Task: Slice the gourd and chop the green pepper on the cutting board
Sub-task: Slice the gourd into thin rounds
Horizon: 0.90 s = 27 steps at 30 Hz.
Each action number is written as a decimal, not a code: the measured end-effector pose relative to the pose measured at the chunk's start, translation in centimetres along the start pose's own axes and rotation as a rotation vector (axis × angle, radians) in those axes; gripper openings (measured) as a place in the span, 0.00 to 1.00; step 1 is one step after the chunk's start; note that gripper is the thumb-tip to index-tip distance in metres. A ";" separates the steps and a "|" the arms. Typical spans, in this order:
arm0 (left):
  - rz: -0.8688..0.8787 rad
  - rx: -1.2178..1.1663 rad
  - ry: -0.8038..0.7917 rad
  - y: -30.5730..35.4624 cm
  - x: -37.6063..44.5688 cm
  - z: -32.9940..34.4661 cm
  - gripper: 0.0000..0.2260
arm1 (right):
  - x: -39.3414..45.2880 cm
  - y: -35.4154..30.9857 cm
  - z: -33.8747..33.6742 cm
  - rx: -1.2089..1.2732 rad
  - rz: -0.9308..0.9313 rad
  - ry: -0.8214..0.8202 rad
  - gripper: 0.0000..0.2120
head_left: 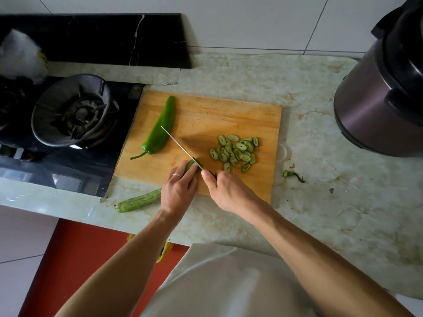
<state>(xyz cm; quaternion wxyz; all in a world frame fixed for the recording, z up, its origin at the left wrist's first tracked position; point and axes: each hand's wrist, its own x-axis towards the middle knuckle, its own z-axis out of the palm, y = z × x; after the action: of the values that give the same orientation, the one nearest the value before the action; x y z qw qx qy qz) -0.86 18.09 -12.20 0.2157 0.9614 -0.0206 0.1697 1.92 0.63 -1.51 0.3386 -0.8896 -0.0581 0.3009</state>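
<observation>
A wooden cutting board [229, 110] lies on the counter. A striped green gourd [137, 200] runs from off the board's near edge up under my left hand [177, 191], which holds it down; its cut end [191, 165] shows past my fingertips. My right hand [225, 191] grips the handle of a knife [180, 146], whose thin blade stands at that cut end. A pile of gourd slices [235, 152] lies on the board to the right. A whole green pepper [160, 129] lies on the board's left side.
A gas stove [73, 110] sits directly left of the board. A dark electric cooker [384, 92] stands at the far right. A cut gourd end [290, 175] lies on the counter right of the board. The counter's front edge runs just below the gourd.
</observation>
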 end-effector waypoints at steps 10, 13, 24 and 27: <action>-0.026 -0.037 -0.020 0.4 0.1 -0.3 0.13 | 0.1 -0.1 0.6 -0.021 -0.024 0.043 0.25; -0.051 -0.051 -0.016 0.5 0.1 -0.3 0.12 | 0.1 0.3 0.9 -0.001 -0.035 0.050 0.26; -0.035 -0.008 0.034 0.6 0.0 -0.2 0.12 | 0.5 0.7 0.1 0.104 -0.002 0.016 0.26; -0.051 -0.021 0.045 0.9 0.0 -0.4 0.12 | 0.0 1.6 -0.3 0.134 0.019 0.064 0.26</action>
<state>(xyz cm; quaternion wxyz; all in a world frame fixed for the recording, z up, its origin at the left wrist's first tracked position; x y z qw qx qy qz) -1.03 17.42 -11.51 0.2303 0.9553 0.0072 0.1853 1.95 -0.73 -2.38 0.3964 -0.8746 -0.0185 0.2787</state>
